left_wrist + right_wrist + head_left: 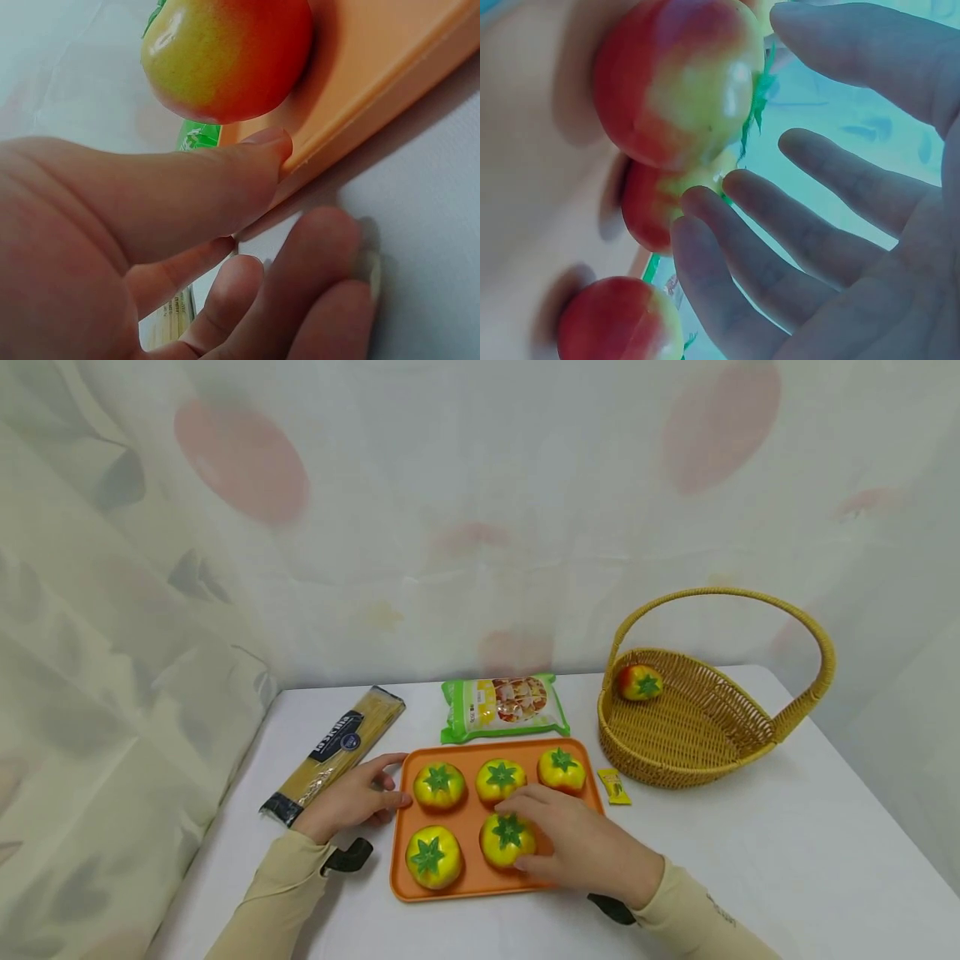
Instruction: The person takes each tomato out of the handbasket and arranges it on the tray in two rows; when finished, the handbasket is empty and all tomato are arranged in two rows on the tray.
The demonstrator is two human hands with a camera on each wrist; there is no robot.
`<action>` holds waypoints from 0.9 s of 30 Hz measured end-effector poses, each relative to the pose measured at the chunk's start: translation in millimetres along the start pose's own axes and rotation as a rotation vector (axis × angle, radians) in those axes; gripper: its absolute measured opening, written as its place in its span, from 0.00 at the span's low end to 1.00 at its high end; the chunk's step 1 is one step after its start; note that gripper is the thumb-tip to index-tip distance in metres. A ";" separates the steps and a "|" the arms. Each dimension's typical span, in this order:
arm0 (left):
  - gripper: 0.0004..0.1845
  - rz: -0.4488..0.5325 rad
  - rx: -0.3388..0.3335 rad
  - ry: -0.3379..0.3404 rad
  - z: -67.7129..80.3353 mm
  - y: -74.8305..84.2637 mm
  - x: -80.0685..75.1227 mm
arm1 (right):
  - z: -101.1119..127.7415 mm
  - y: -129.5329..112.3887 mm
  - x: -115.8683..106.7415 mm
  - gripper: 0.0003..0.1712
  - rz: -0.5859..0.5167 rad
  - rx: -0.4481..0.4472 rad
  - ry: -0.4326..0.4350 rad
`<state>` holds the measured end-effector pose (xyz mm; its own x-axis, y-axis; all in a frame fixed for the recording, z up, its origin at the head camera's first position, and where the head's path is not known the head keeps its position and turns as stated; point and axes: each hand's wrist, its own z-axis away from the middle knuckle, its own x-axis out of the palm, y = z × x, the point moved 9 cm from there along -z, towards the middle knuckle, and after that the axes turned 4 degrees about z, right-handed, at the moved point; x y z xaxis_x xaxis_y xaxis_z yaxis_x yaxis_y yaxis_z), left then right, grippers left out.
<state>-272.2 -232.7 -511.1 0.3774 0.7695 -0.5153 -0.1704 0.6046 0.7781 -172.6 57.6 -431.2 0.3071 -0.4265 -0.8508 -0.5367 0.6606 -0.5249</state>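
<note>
An orange tray (468, 881) lies on the white table, holding several yellow-and-red tomatoes with green star-shaped tops. My left hand (351, 800) is at the tray's left side, thumb (274, 154) at the rim and index fingertip by the far left corner. The nearest tomato (225, 56) to that thumb stands just inside the rim. My right hand (581, 839) hovers over the tray's front right part, its fingers spread around the front middle tomato (497, 852). In the right wrist view, a gap shows between the palm and this large tomato (675, 82).
A wicker basket (690, 772) with a tall handle stands at the right, one tomato (639, 682) inside. A small yellow packet (615, 787) lies between basket and tray. Behind the tray is a green-and-white food bag (506, 706); a pasta pack (341, 747) lies at the left.
</note>
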 end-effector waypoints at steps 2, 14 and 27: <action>0.41 0.003 -0.001 -0.001 0.2 0.5 0.4 | 0.8 -0.3 -2.3 0.30 0.008 -0.008 0.008; 0.41 0.001 0.008 -0.009 -0.4 1.3 1.7 | 1.4 -1.8 -11.0 0.30 0.047 -0.046 0.036; 0.41 0.013 0.017 -0.019 4.4 3.8 1.8 | 8.8 26.0 -48.0 0.33 0.039 0.035 0.145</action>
<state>-268.2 -229.9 -507.5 0.3922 0.7733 -0.4981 -0.1601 0.5906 0.7909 -194.4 100.6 -404.2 0.1686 -0.4828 -0.8593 -0.5179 0.6984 -0.4940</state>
